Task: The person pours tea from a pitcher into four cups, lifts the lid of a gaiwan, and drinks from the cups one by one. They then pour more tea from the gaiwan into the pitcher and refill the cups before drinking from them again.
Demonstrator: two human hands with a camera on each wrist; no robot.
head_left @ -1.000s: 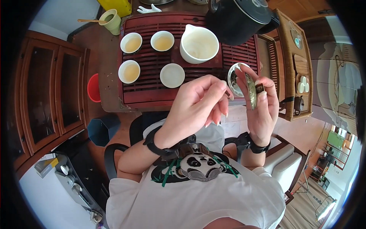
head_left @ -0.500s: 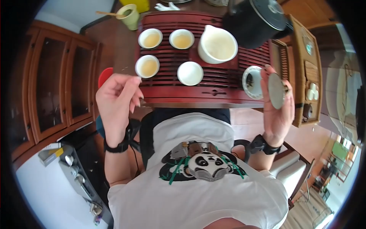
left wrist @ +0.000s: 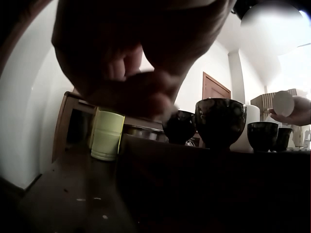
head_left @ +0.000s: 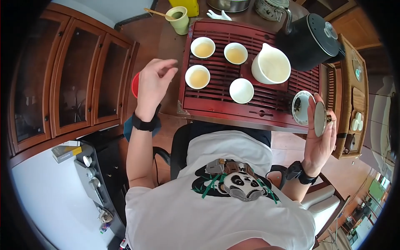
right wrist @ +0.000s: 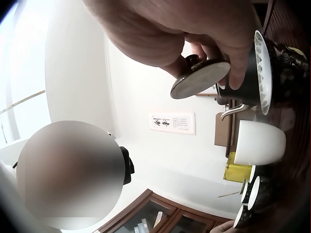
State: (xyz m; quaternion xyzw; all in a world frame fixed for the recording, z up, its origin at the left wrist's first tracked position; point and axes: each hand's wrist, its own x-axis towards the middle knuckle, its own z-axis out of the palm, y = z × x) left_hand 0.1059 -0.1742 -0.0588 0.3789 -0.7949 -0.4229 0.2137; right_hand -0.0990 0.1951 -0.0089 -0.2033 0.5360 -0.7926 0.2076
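Note:
My left hand [head_left: 153, 85] hovers over the table at the tray's left side, its thumb and forefinger slightly apart and nothing visible between them. The left wrist view shows this hand [left wrist: 131, 58] dark and close. With my right hand [head_left: 318, 146] I hold a round lid [head_left: 320, 119] by its knob, its pale underside turned left, beside a white-rimmed bowl [head_left: 295, 109] with dark leaves inside. In the right wrist view my fingers pinch the knob of the lid [right wrist: 201, 80], which is tilted and apart from the bowl [right wrist: 264, 73].
On the slatted red tray [head_left: 216, 104] stand three cups of pale yellow liquid [head_left: 198, 77], a white cup [head_left: 241, 91] and a white pitcher [head_left: 271, 64]. A black kettle [head_left: 306, 43] is behind at the right, a green cup [head_left: 179, 25] at the back left. Small specks [left wrist: 97, 198] dot the table.
My left hand has moved away from my right hand to the tray's left side, and its thumb and forefinger have parted. The lid in my right hand has turned. The head view has shifted.

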